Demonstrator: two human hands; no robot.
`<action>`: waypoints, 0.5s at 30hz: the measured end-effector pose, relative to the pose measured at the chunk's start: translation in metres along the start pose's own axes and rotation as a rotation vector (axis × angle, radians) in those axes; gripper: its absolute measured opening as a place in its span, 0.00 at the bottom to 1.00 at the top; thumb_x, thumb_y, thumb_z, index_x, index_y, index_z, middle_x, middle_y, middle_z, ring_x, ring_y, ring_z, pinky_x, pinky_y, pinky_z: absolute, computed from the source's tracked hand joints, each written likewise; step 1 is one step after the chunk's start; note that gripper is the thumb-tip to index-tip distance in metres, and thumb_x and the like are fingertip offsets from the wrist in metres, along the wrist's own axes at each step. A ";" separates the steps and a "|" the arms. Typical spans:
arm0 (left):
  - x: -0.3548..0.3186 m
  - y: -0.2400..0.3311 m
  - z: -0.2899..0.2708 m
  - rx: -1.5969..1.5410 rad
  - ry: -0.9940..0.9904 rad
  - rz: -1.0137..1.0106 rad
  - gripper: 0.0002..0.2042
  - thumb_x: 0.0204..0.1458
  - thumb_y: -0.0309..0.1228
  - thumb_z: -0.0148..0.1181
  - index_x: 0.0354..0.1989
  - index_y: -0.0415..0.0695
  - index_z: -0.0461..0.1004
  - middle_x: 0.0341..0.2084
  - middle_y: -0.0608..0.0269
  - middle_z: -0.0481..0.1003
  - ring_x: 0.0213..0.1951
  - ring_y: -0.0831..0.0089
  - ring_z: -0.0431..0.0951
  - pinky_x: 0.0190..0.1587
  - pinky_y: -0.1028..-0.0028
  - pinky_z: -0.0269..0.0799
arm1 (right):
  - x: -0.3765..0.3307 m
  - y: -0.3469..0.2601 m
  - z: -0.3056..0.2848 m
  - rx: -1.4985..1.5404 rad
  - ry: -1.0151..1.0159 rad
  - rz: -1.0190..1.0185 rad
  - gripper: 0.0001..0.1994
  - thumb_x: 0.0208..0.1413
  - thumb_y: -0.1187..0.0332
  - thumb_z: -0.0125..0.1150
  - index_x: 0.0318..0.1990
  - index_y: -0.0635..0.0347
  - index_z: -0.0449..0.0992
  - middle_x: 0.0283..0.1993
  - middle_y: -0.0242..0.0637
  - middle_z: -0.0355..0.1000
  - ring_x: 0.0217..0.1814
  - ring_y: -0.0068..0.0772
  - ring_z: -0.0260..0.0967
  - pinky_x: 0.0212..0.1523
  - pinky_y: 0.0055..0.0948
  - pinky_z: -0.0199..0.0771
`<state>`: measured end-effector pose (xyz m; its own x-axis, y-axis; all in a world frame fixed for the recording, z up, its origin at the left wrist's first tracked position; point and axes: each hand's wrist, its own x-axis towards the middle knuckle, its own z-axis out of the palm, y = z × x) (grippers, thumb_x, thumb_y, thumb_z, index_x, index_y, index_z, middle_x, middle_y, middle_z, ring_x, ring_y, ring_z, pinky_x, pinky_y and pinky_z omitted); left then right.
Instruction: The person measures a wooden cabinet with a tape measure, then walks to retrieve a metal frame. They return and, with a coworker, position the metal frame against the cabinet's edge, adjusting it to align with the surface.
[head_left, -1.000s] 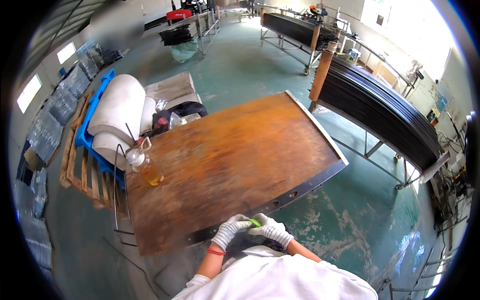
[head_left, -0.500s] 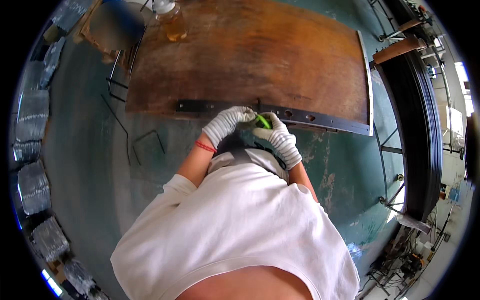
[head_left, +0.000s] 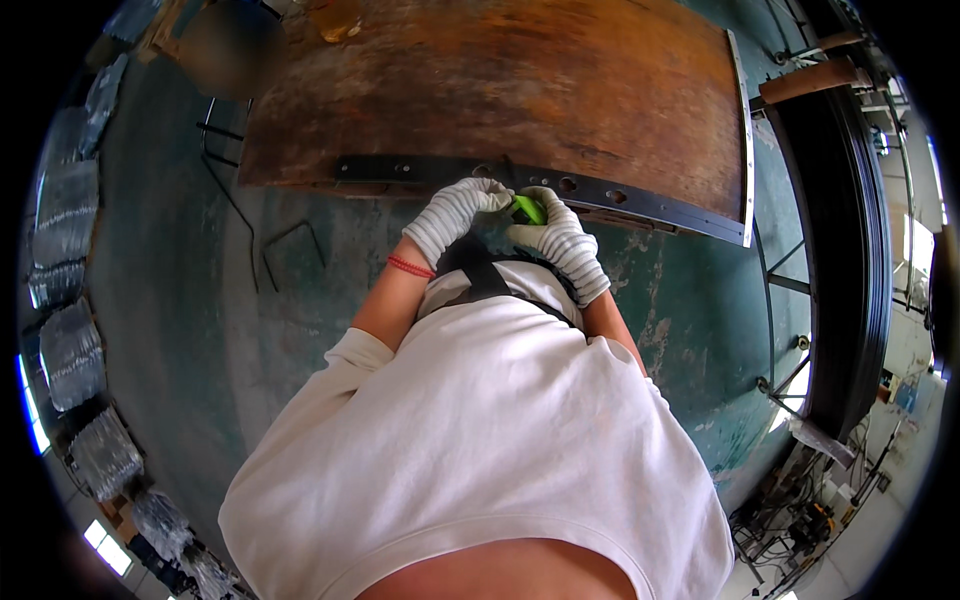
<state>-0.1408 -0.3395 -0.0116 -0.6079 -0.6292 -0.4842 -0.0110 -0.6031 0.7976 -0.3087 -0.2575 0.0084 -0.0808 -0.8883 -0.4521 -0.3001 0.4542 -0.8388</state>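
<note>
Both my hands wear whitish knit work gloves and meet just in front of the table's near edge. My right hand [head_left: 562,240] is closed round a small bright green object [head_left: 530,209], its kind not clear, with a dark part under it. Beside it my left hand [head_left: 458,213] has its fingers pinched together, close to the green object's left end; what they hold, if anything, is too small to make out. A long black metal strip with holes [head_left: 660,205] lies along the near edge of the brown table [head_left: 450,80], just beyond my fingers.
An amber jar [head_left: 335,20] stands at the table's far left. To the right, long black strips [head_left: 850,260] lie stacked on a metal stand. Plastic-wrapped bundles [head_left: 72,355] line the left side. A bent thin rod [head_left: 290,236] lies on the green floor.
The table, strip and jar sit higher in view now, as the view has shifted. Within my right hand the green object has turned, and both hands stay close together.
</note>
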 end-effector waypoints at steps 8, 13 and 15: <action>0.016 0.000 0.006 0.047 -0.058 0.050 0.07 0.45 0.26 0.62 0.32 0.40 0.76 0.29 0.65 0.76 0.35 0.76 0.73 0.43 0.79 0.66 | 0.008 0.006 -0.014 0.034 -0.007 -0.023 0.34 0.31 0.63 0.69 0.51 0.64 0.65 0.45 0.44 0.71 0.48 0.36 0.68 0.50 0.26 0.65; 0.022 0.003 0.009 -0.061 -0.076 -0.015 0.07 0.44 0.26 0.62 0.32 0.40 0.76 0.28 0.66 0.76 0.34 0.76 0.73 0.43 0.79 0.66 | 0.009 0.008 -0.021 0.048 0.004 -0.013 0.36 0.30 0.63 0.70 0.52 0.64 0.65 0.46 0.44 0.70 0.49 0.35 0.68 0.50 0.25 0.65; 0.029 -0.002 0.007 -0.058 -0.094 -0.014 0.06 0.44 0.26 0.62 0.32 0.41 0.76 0.28 0.66 0.76 0.34 0.77 0.73 0.43 0.79 0.66 | 0.010 0.008 -0.023 0.094 -0.006 -0.003 0.36 0.31 0.63 0.70 0.52 0.64 0.64 0.47 0.44 0.70 0.49 0.34 0.68 0.50 0.25 0.65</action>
<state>-0.1636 -0.3530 -0.0248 -0.6797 -0.5733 -0.4576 0.0238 -0.6407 0.7674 -0.3337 -0.2644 0.0042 -0.0744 -0.8894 -0.4511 -0.2098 0.4562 -0.8648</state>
